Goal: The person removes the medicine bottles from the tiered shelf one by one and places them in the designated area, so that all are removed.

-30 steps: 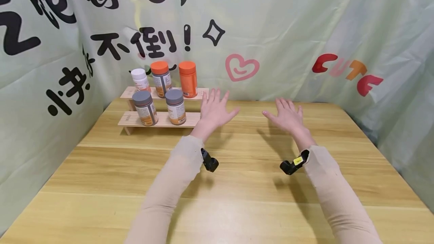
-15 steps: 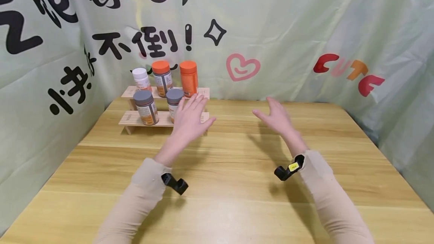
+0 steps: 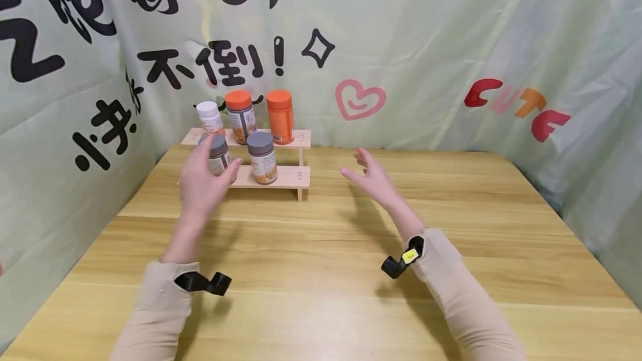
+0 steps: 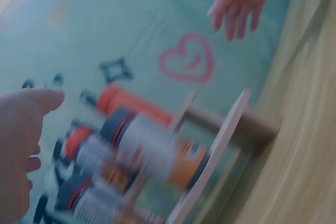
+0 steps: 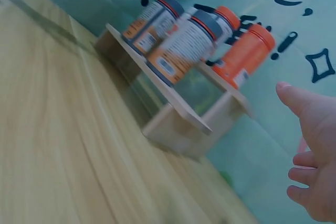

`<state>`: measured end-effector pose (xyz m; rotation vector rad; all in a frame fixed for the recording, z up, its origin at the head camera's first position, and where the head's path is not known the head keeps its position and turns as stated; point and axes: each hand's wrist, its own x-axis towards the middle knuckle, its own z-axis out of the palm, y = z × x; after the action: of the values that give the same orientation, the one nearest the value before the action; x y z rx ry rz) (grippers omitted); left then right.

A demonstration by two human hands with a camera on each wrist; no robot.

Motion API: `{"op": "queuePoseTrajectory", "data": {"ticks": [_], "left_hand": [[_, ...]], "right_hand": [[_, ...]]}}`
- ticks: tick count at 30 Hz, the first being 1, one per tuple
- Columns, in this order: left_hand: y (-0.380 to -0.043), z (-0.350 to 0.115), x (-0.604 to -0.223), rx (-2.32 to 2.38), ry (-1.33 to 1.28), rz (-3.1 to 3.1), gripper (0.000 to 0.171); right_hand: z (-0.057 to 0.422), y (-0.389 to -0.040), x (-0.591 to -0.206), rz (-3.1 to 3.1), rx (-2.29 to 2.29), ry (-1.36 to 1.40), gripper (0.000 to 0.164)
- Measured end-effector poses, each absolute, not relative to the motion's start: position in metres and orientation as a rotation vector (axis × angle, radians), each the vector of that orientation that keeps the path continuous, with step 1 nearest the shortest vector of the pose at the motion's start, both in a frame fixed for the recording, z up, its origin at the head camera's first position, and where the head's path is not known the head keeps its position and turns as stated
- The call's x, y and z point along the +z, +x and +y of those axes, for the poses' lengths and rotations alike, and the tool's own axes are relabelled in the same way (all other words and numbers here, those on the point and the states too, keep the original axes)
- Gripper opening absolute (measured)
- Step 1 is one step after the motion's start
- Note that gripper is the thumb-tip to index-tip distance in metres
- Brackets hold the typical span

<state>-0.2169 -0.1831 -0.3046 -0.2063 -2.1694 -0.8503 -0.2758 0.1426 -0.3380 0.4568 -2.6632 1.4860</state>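
My left hand hovers at the left end of the two-step wooden rack, thumb apart from the fingers, holding nothing. In the head view it overlaps a grey-lidded bottle on the lower step and partly hides it. A second grey-lidded bottle stands to that one's right. Along the upper step are a small white bottle, an orange-lidded grey bottle and an all-orange bottle. To the right of the rack my right hand is held above the table, fingers slightly bent and nothing in them.
The wooden table extends toward me and to the right of the rack. Behind it hangs a pale green cloth with black characters, a pink heart and coloured letters. Each wrist carries a small black camera, such as the left wrist camera.
My left hand has swept left from the rack's right end to its left end, passing the front bottles. My right hand has shifted left toward the rack. The bottles stay put.
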Motion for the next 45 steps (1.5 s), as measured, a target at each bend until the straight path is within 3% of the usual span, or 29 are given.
{"op": "queuePoseTrajectory", "data": {"ticks": [8, 18, 27, 33, 45], "left_hand": [[-0.222, -0.248, -0.322, -1.085, 0.077, -2.356, 0.081], [-0.239, -0.293, -0.356, -1.515, 0.114, -2.486, 0.088], [-0.260, -0.308, -0.373, -1.739, 0.091, -2.601, 0.087], [-0.268, -0.308, -0.377, -1.705, 0.087, -2.635, 0.084], [-0.273, -0.309, -0.378, -1.662, 0.099, -2.645, 0.085]], "right_hand": [[0.108, -0.283, -0.351, -2.665, 1.664, 0.463, 0.080], [0.078, -0.293, -0.364, -2.699, 1.772, 0.424, 0.081], [0.063, -0.298, -0.381, -2.723, 1.814, 0.403, 0.083], [0.056, -0.298, -0.384, -2.734, 1.724, 0.438, 0.075], [0.046, -0.302, -0.383, -2.742, 1.692, 0.338, 0.077]]}}
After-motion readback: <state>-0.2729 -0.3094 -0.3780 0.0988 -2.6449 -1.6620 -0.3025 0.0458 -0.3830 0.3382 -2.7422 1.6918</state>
